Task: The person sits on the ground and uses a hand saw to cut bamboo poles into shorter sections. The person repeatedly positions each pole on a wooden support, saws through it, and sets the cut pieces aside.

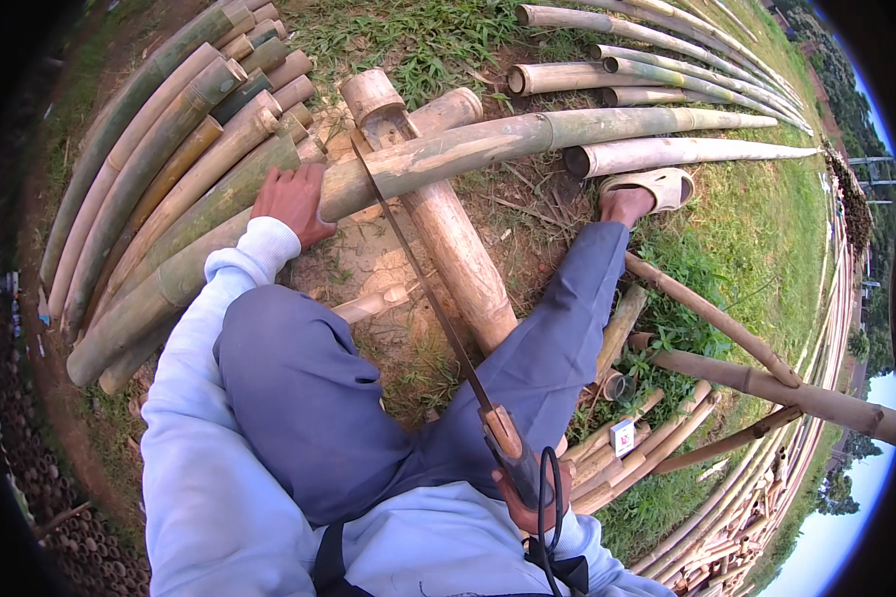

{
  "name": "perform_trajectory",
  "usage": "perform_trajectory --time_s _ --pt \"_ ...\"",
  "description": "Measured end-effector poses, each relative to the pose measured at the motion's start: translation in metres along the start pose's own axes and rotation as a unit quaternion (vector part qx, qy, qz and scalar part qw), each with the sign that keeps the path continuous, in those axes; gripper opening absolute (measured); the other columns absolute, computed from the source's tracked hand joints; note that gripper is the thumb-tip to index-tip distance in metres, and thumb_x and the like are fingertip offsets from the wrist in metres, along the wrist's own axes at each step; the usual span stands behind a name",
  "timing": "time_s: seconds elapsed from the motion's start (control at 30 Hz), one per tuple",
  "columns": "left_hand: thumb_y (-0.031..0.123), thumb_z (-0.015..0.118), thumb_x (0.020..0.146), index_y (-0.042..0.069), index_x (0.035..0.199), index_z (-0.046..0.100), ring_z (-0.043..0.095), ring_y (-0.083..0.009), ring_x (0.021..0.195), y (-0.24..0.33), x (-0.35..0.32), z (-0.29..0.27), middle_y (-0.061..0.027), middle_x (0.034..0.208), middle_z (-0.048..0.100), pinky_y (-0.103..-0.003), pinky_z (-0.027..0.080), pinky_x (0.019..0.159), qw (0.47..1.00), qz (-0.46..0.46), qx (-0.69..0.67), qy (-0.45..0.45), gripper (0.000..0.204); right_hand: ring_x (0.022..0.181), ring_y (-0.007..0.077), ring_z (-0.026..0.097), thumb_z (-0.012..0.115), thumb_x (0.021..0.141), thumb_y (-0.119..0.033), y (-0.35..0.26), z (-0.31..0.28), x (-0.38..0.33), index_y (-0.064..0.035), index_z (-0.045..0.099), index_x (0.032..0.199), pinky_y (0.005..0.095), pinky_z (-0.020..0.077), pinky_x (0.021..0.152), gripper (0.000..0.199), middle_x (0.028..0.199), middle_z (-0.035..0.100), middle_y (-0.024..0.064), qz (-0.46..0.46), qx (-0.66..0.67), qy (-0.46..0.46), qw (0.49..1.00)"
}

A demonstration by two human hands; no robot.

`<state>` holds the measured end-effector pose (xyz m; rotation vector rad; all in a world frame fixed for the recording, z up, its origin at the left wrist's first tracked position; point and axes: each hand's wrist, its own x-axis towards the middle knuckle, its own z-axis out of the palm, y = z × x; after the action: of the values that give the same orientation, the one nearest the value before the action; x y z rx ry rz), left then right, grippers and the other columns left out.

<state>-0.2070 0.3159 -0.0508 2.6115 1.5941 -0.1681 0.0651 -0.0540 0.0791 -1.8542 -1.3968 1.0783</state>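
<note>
My left hand [294,202] presses down on a long bamboo pole [438,154] that lies across a thick bamboo log [458,249] on the ground. My right hand [524,496], close to my body, grips the wooden handle of a hand saw [430,298]. The thin blade runs up and left and meets the long pole just right of my left hand. My legs in blue trousers are spread to either side of the log, and my right foot in a beige sandal [657,186] rests by another pole.
A stack of bamboo poles [159,159] lies at the left. More long poles [657,60] fan out at the top right. Short cut pieces [627,438] and thin poles lie at the lower right on grass. The ground is dirt with sawdust.
</note>
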Motion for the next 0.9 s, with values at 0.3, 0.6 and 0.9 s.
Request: perform_trajectory --time_s 0.3,0.6,0.9 --pt "0.044 0.085 0.070 0.003 0.125 0.055 0.066 -0.0338 0.112 -0.002 0.012 -0.004 -0.0185 0.120 0.068 -0.043 0.043 0.105 1.000 0.001 0.006 -0.007 0.075 0.074 0.0088 0.056 0.076 0.092 -0.010 0.038 0.084 0.198 0.0043 0.066 0.102 0.0266 0.0484 0.069 0.020 0.078 0.063 0.0035 -0.074 0.169 -0.019 0.983" --pt "0.048 0.083 0.072 0.003 0.119 0.056 0.067 -0.0342 0.108 -0.007 -0.001 0.002 -0.0181 0.117 0.068 -0.042 0.044 0.102 1.000 0.000 -0.013 -0.015 0.070 0.080 0.0123 0.063 0.076 0.090 -0.007 0.002 0.084 0.176 0.0030 0.066 0.114 0.0284 0.0506 0.075 0.027 0.087 0.069 0.0075 -0.052 0.150 0.005 0.987" --pt "0.041 0.086 0.070 0.000 0.124 0.054 0.063 -0.0328 0.111 -0.003 -0.001 0.001 -0.0181 0.120 0.066 -0.041 0.047 0.101 0.999 -0.008 -0.031 -0.037 0.075 0.072 0.0103 0.062 0.074 0.092 -0.006 0.004 0.082 0.177 0.0022 0.070 0.106 0.0288 0.0505 0.068 0.017 0.079 0.068 0.0060 -0.062 0.102 0.012 0.993"
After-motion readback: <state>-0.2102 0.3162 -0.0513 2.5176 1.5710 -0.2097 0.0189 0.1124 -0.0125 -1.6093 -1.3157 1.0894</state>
